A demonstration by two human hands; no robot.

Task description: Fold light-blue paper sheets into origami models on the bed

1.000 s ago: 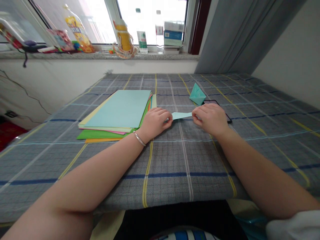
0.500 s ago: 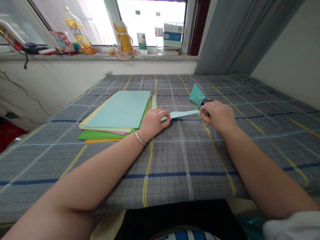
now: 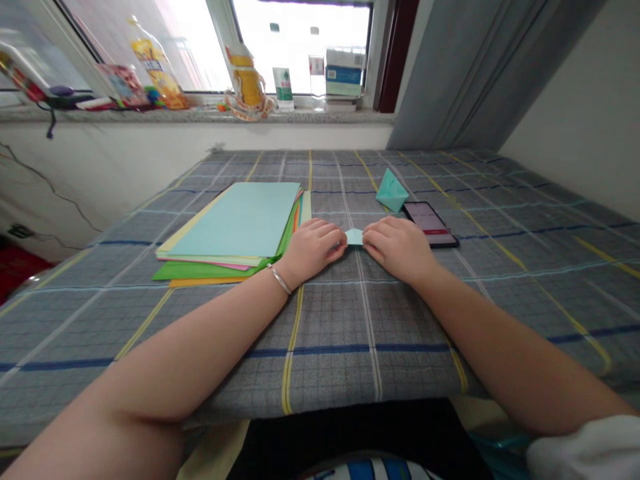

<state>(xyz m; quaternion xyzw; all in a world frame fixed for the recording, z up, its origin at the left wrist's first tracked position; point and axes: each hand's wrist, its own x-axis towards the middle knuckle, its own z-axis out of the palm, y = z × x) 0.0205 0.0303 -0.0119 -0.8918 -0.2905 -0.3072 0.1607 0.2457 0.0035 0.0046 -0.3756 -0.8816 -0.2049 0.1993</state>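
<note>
A small piece of folded light-blue paper (image 3: 355, 237) shows between my two hands, low over the plaid cloth. My left hand (image 3: 316, 245), with a silver bangle at its wrist, is closed on the paper's left end. Fingers together, my right hand (image 3: 397, 245) grips the right end. Most of the paper is hidden behind the fingers. Beyond my right hand stands a folded teal paper shape (image 3: 392, 191) with a pointed top. A phone (image 3: 431, 224) with a lit screen lies just to the right of that hand.
Left of my hands lies a stack of coloured paper sheets (image 3: 237, 220), pale blue on top. Plaid cloth (image 3: 330, 313) covers the table. Bottles, a tube (image 3: 283, 89) and boxes (image 3: 344, 72) line the windowsill at the back. A grey curtain (image 3: 465, 67) hangs at the right.
My right hand has moved left toward my left hand, bringing the paper's ends closer, so less paper shows between them. The phone has come into view from behind my right hand.
</note>
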